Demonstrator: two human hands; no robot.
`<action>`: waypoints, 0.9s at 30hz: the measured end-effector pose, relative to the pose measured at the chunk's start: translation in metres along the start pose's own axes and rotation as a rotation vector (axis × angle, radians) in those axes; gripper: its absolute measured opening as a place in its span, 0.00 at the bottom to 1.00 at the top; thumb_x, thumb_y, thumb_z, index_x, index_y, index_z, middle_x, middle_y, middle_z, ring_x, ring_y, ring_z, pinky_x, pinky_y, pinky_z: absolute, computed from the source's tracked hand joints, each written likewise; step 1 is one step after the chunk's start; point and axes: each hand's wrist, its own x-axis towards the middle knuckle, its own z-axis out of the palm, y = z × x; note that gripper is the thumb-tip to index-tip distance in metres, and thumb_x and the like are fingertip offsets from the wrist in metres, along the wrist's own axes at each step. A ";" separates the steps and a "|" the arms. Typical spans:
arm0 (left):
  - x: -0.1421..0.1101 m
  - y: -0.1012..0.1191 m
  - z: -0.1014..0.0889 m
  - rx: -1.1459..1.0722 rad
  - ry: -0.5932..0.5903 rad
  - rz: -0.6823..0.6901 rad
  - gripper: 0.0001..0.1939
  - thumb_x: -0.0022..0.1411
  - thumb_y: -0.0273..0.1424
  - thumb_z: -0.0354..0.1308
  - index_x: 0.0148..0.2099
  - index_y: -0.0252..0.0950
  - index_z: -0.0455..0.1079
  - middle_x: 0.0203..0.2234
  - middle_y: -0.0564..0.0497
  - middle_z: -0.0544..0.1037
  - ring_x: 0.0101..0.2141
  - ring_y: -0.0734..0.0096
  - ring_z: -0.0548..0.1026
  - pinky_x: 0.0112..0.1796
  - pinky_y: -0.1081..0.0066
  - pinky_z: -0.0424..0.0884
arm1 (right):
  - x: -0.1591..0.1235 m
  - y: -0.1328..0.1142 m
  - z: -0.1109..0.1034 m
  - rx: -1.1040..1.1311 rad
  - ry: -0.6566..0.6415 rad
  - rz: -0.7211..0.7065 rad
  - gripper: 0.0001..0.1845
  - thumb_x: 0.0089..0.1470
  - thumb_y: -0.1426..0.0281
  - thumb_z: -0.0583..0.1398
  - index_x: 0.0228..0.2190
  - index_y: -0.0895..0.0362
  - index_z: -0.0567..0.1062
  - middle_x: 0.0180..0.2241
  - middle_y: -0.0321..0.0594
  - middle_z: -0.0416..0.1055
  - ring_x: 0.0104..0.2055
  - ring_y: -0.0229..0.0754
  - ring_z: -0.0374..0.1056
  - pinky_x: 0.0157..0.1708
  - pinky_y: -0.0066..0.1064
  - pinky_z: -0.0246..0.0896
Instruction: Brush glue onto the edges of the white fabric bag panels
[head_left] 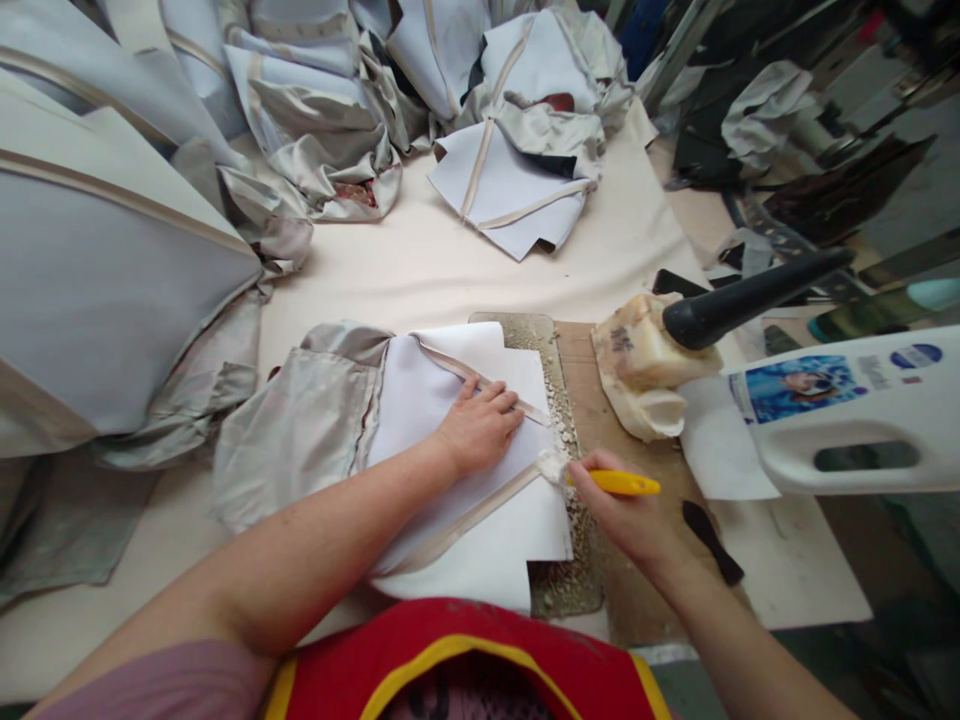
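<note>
A white panel (420,430) with beige seam strips and a grey fabric lining (300,410) lies in front of me. My left hand (484,425) rests flat on the panel, fingers stretched out by the upper strip. In my right hand (611,500) is a brush with a yellow handle (626,483). Its whitish bristles (553,468) touch the panel's right edge, at the end of the lower strip. Under that edge lies a board crusted with dried residue (581,540).
Brown cardboard (630,590) lies right of the board, bearing a crusted container (637,360) with a black handle (757,295). A white jug (862,410) and a dark flat tool (711,542) are at right. More sewn panels (517,190) are piled at the back and left (112,260).
</note>
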 end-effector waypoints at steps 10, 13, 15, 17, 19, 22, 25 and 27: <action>0.000 0.001 0.002 0.001 -0.004 -0.012 0.13 0.64 0.33 0.46 0.49 0.43 0.68 0.50 0.49 0.68 0.54 0.60 0.58 0.55 0.50 0.44 | -0.003 -0.005 0.000 0.097 0.122 0.073 0.16 0.52 0.58 0.53 0.20 0.55 0.66 0.20 0.34 0.65 0.25 0.38 0.61 0.28 0.30 0.55; -0.001 0.002 0.003 -0.001 0.001 -0.012 0.13 0.64 0.34 0.47 0.48 0.43 0.68 0.50 0.50 0.68 0.54 0.60 0.58 0.55 0.50 0.45 | -0.020 0.004 0.010 0.086 0.050 0.125 0.17 0.53 0.59 0.53 0.18 0.55 0.64 0.18 0.33 0.62 0.23 0.37 0.59 0.26 0.29 0.53; -0.001 0.002 0.003 -0.003 0.002 -0.013 0.13 0.64 0.34 0.47 0.48 0.43 0.68 0.50 0.50 0.68 0.54 0.60 0.59 0.55 0.49 0.45 | -0.043 0.008 0.014 0.066 0.007 0.147 0.18 0.53 0.59 0.53 0.18 0.55 0.64 0.18 0.33 0.62 0.23 0.37 0.59 0.26 0.30 0.52; 0.000 0.002 0.004 -0.002 0.006 -0.012 0.13 0.65 0.33 0.46 0.47 0.43 0.68 0.50 0.50 0.68 0.54 0.60 0.59 0.54 0.49 0.46 | -0.067 0.008 0.017 0.059 -0.031 0.163 0.18 0.54 0.59 0.52 0.18 0.55 0.64 0.18 0.33 0.62 0.24 0.37 0.60 0.26 0.30 0.52; 0.001 0.001 0.003 0.001 0.009 -0.012 0.13 0.65 0.33 0.46 0.47 0.43 0.69 0.50 0.50 0.68 0.54 0.60 0.59 0.55 0.49 0.46 | -0.086 0.007 0.019 0.063 -0.047 0.188 0.19 0.54 0.58 0.52 0.18 0.55 0.64 0.18 0.33 0.61 0.23 0.37 0.60 0.26 0.30 0.52; 0.001 0.001 0.001 -0.006 -0.022 -0.016 0.13 0.65 0.35 0.46 0.48 0.43 0.68 0.51 0.50 0.68 0.54 0.61 0.59 0.55 0.49 0.45 | -0.100 0.005 0.018 0.087 -0.035 0.226 0.19 0.54 0.57 0.52 0.18 0.54 0.64 0.18 0.33 0.61 0.23 0.37 0.59 0.26 0.30 0.51; -0.003 0.008 -0.004 -0.027 -0.120 -0.030 0.24 0.59 0.46 0.51 0.54 0.40 0.63 0.56 0.46 0.62 0.57 0.56 0.53 0.56 0.46 0.40 | -0.101 0.004 0.007 0.110 -0.009 0.253 0.19 0.53 0.57 0.52 0.17 0.55 0.63 0.17 0.33 0.60 0.22 0.37 0.59 0.25 0.30 0.51; -0.009 0.015 -0.006 -0.036 -0.210 -0.042 0.42 0.48 0.57 0.55 0.59 0.36 0.58 0.60 0.40 0.53 0.60 0.48 0.45 0.55 0.39 0.34 | -0.100 0.005 -0.005 0.092 0.063 0.269 0.19 0.53 0.57 0.53 0.17 0.55 0.65 0.17 0.34 0.62 0.23 0.38 0.60 0.25 0.30 0.52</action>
